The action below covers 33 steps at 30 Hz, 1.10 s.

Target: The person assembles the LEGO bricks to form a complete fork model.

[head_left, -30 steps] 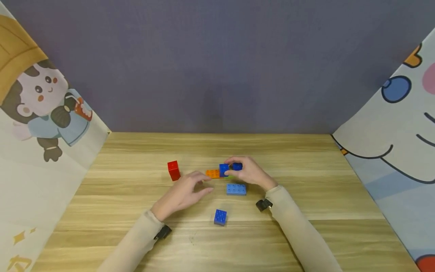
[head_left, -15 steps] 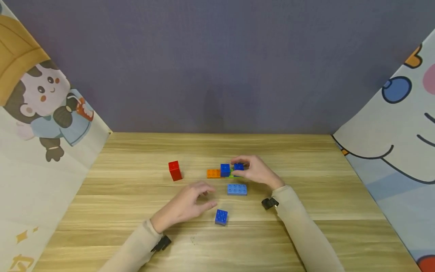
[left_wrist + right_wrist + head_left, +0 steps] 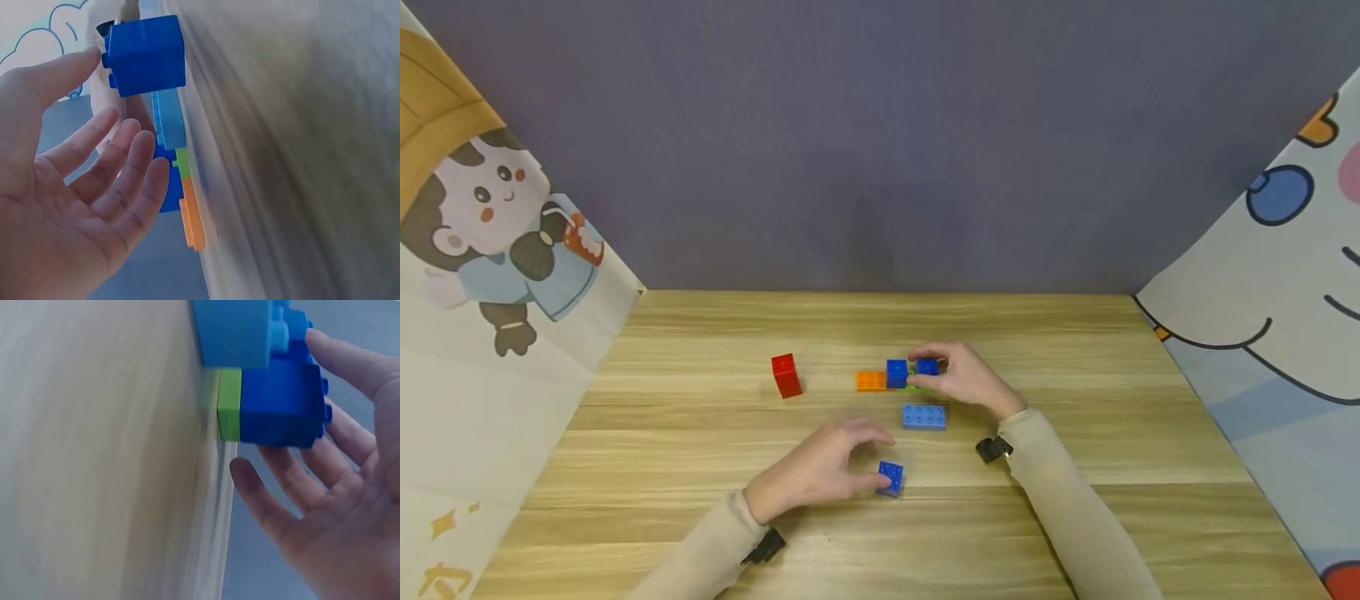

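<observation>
A loose dark blue brick (image 3: 890, 479) lies near the table's middle; my left hand (image 3: 820, 468) reaches over it, thumb at its studs and fingers spread. In the left wrist view that brick (image 3: 149, 56) stands beside the thumb of my left hand (image 3: 81, 181). Two dark blue blocks, the left one (image 3: 897, 374) and the right one (image 3: 927, 367), stand on a low row with an orange piece (image 3: 871, 382) and a green piece (image 3: 230, 405). Around the right block my right hand (image 3: 962, 377) is loosely placed, fingers relaxed; contact is unclear.
A light blue brick (image 3: 923, 417) lies between the row and the loose brick. Farther left stands a red block (image 3: 786, 376). A grey panel (image 3: 880, 150) rises behind the wooden table (image 3: 700, 333), with printed panels on both sides.
My left hand has moved down and right to the loose blue brick. My right hand has shifted right, from around the left blue block to the right one.
</observation>
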Motion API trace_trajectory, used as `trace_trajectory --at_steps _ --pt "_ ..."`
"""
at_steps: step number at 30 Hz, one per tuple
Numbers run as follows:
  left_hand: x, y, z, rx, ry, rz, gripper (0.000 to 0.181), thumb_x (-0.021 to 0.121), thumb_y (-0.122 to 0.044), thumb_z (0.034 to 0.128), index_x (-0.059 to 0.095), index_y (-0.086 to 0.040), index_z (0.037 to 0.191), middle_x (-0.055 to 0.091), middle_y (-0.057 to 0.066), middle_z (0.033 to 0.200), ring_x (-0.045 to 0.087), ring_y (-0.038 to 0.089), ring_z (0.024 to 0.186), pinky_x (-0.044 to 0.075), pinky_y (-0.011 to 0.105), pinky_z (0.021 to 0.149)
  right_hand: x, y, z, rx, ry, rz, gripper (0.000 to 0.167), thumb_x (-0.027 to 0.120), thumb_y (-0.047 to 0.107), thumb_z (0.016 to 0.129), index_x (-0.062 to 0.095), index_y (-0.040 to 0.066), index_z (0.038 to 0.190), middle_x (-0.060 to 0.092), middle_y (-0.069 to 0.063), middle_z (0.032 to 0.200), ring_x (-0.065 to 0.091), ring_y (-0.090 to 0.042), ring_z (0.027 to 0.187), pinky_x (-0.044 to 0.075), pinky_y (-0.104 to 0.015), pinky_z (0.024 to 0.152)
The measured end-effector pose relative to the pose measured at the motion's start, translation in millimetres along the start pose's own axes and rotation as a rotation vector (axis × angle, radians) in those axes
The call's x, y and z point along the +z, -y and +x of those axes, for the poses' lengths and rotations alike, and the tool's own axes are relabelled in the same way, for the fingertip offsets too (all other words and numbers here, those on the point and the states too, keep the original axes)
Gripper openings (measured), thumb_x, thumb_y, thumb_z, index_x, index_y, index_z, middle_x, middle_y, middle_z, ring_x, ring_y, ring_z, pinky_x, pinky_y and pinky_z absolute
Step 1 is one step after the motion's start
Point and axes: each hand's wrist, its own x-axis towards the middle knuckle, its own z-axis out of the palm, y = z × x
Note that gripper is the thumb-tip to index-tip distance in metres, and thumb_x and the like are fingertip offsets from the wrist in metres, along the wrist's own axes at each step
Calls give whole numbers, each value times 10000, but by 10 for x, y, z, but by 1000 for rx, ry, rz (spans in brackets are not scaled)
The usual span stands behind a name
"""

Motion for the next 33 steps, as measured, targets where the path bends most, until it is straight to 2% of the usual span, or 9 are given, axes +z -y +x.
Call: trace_trajectory --at_steps 6,9,12,14,22,31,33 --pt "44 -6 20 52 18 -9 462 857 -364 909 747 -145 1301 746 -42 1273 678 129 1178 558 349 1073 31 28 24 -6 -7 -6 468 818 387 950 739 148 1344 753 -56 1338 705 -243 1172 587 -466 1005" --pt "44 -14 19 55 29 -10 447 859 -339 909 753 -136 1292 753 -25 1260 681 131 1186 555 358 1085 28 45 23 -4 -8 -9 422 813 387 956 759 177 1317 756 -60 1332 680 -207 1058 575 -389 909" --pt "42 -16 15 49 42 5 428 869 -334 902 765 -147 1272 764 -42 1239 683 124 1182 553 367 1087 32 49 25 1 -8 -9 392 813 387 956 773 193 1295 762 -64 1320 621 -186 926 510 -324 796" --pt "42 -14 9 46 55 18 414 874 -333 898 770 -163 1261 767 -68 1220 684 103 1167 555 354 1077 37 51 27 4 -9 -6 384 813 386 956 776 197 1288 765 -62 1312 598 -172 900 487 -306 776" --pt "31 -16 -6 48 78 44 348 863 -326 910 781 -220 1231 766 -121 1189 685 56 1121 559 320 1054 67 47 24 13 -14 10 385 814 388 955 779 194 1286 762 -75 1314 595 -177 888 484 -318 776" --pt "4 0 -13 59 46 25 324 851 -303 921 793 -182 1216 779 -85 1161 698 89 1076 582 312 996 81 31 19 10 -25 12 388 807 397 961 777 197 1292 758 -73 1325 610 -201 916 508 -347 800" --pt "-12 5 -15 54 35 19 326 847 -304 925 792 -175 1219 782 -77 1168 704 99 1071 590 313 983 78 34 15 11 -27 7 394 805 402 961 775 200 1298 753 -72 1337 655 -198 999 558 -382 866"
